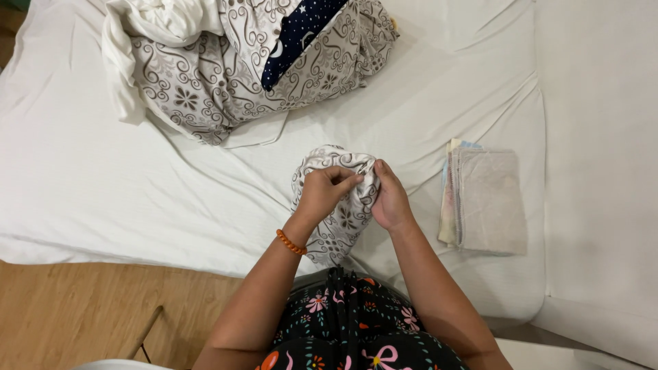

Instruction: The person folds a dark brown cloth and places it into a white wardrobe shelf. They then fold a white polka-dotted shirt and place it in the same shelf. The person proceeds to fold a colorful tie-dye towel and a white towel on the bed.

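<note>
A small bundle of white cloth with a brown swirl and flower pattern (340, 226) rests on the white bed sheet (103, 185) near the bed's front edge. My left hand (323, 192), with an orange bead bracelet on the wrist, pinches the cloth's top fold. My right hand (389, 200) grips the bundle's right side, fingers curled over the fabric. Both hands press together at the top of the bundle.
A heap of unfolded laundry (240, 62) lies at the back: patterned covers, white cloth and a dark blue starry piece (298, 34). A stack of folded pale cloths (486, 199) sits to the right. A second white mattress (603, 151) adjoins on the right; wooden floor (82, 315) shows lower left.
</note>
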